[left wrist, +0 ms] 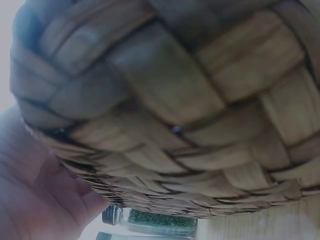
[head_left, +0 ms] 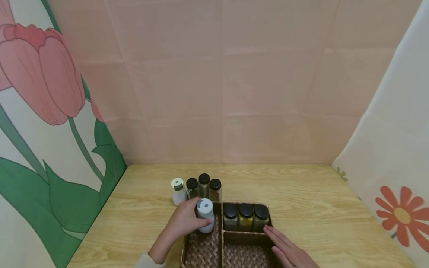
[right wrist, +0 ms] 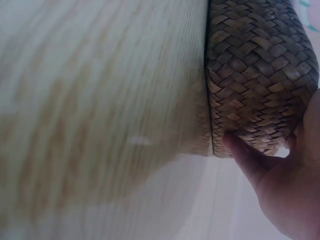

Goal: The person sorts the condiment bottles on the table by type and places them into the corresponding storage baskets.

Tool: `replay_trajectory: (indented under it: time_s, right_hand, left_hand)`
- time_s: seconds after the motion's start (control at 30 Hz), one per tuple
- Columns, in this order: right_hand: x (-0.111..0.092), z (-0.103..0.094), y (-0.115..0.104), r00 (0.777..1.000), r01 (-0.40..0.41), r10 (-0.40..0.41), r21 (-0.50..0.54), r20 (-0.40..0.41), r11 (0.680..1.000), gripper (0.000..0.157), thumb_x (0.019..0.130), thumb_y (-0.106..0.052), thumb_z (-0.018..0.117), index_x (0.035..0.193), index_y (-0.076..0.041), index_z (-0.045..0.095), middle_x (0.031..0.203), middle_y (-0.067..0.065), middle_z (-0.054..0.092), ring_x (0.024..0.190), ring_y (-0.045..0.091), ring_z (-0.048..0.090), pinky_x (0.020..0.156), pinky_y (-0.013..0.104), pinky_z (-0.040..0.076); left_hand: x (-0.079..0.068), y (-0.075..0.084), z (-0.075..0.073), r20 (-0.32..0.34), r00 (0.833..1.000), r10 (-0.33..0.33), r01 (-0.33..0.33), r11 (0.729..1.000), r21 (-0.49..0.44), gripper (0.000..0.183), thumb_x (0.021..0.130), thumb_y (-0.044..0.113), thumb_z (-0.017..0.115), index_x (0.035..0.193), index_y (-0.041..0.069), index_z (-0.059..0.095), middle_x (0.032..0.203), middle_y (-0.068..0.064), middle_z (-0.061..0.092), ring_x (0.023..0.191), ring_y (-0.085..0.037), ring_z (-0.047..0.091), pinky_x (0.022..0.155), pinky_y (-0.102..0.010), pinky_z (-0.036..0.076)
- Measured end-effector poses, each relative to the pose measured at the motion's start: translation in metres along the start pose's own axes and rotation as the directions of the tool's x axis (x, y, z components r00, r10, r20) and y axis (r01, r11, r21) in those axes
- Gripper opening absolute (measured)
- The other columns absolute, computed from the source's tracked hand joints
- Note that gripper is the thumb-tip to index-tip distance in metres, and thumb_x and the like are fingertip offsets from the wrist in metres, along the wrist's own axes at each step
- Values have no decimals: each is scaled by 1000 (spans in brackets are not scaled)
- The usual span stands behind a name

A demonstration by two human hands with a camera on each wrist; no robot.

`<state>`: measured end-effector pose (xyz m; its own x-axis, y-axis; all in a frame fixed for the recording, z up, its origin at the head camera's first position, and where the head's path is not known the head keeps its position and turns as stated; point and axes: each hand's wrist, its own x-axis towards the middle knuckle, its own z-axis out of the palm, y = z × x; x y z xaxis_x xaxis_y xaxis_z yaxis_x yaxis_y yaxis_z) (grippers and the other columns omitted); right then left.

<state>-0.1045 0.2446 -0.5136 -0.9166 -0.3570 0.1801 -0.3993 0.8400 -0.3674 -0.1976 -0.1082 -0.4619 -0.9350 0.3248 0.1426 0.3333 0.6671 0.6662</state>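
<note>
Three black-lidded jars stood side by side in the back right compartment of a woven basket on the wooden table. The left hand pinched a white bottle between thumb and fingers, at the back of the left compartment; whether its base touched the bottom, I cannot tell. The right hand rested against the basket's right side, its fingers fairly straight and its thumb against the outer wall. Behind the basket stood another white bottle and three more dark-capped jars, grouped close together.
</note>
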Motion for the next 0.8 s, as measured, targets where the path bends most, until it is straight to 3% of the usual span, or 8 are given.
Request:
replay_trajectory:
  time_s: [0.3, 0.8]
  right_hand:
    - [0, 0, -1, 1000, 2, -1, -7, 6, 1000, 46, 108, -35, 46, 150, -16, 51, 150, 5, 54, 129, 22, 58, 87, 33, 59]
    - [-1, 0, 0, 1000, -3, 3, 11, 21, 1000, 46, 109, -36, 45, 151, -18, 50, 151, 5, 53, 129, 23, 58, 87, 34, 59]
  left_hand:
    - [1, -3, 3, -18, 999, 38, -38, 998, 52, 55, 74, 40, 89, 116, 11, 68, 99, 1, 72, 86, -15, 66, 71, -32, 55]
    - [1, -4, 6, 5, 1000, 16, -16, 997, 79, 53, 74, 46, 88, 114, 15, 69, 98, 4, 71, 85, -14, 66, 70, -32, 54]
